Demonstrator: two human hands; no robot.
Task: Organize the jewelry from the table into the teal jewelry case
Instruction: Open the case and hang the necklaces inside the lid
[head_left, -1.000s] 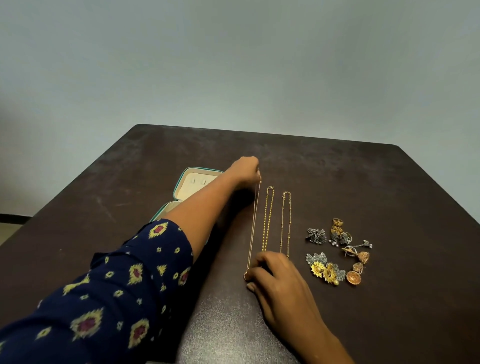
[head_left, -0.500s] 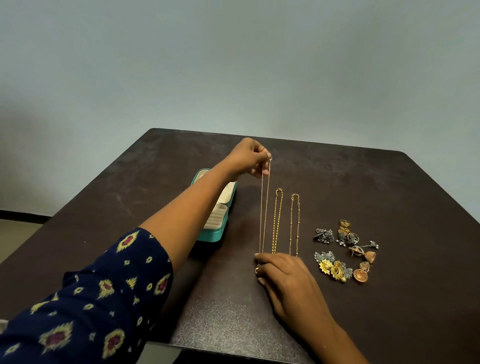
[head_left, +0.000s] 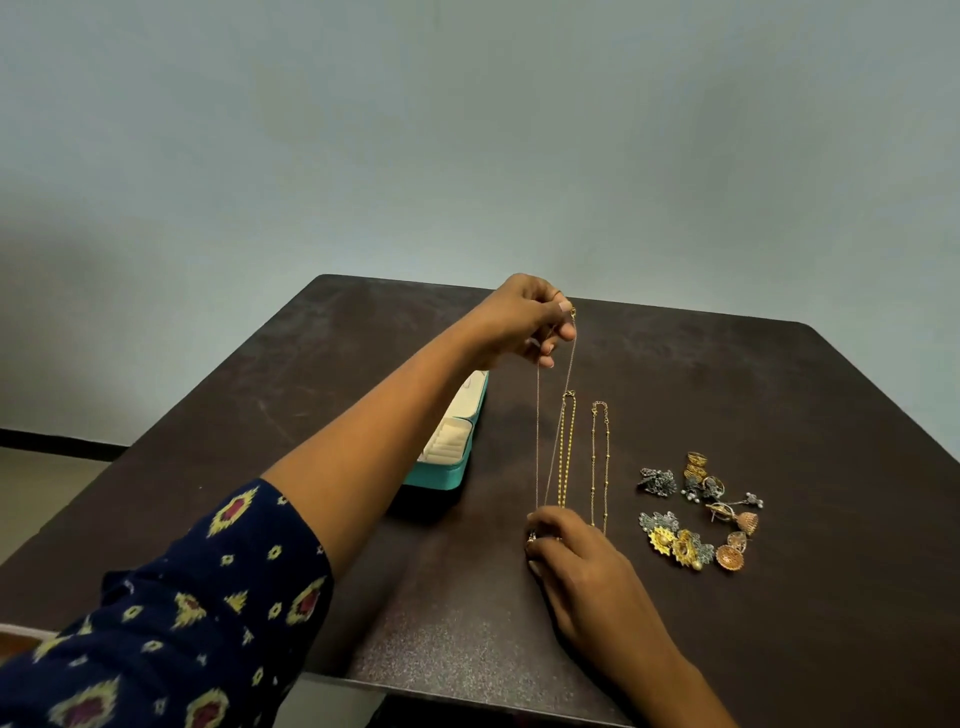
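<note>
1. The left forearm (head_left: 374, 447) crosses in front of the teal jewelry case (head_left: 441, 475), hiding most of it. Only its near end and a strip of pale, ridged lining show, with the lid open.
2. The right hand (head_left: 576, 561) covers the low end of the thin gold chain (head_left: 537, 431). A small shiny piece (head_left: 531, 538) peeks out at its fingertips, too small to name.
3. The left hand (head_left: 524, 325) has its grip pinched on the chain's clasp end, raised above the tabletop (head_left: 779, 415). The right hand's grip is curled round the low end, down at the surface, and the chain runs taut between them.
4. The case sits left of the tabletop's middle, towards the left edge.
5. Just right of the held chain lie a beaded gold chain (head_left: 567, 452) and a third chain (head_left: 600, 462), side by side and running towards the far edge. That makes three chains in all.
6. Towards the right edge sits a cluster of earrings and rings (head_left: 696, 512) in gold, silver and copper tones. The pieces overlap, so I cannot count them.
7. A dark patterned sleeve (head_left: 182, 597) is cut off at the lower left.
</note>
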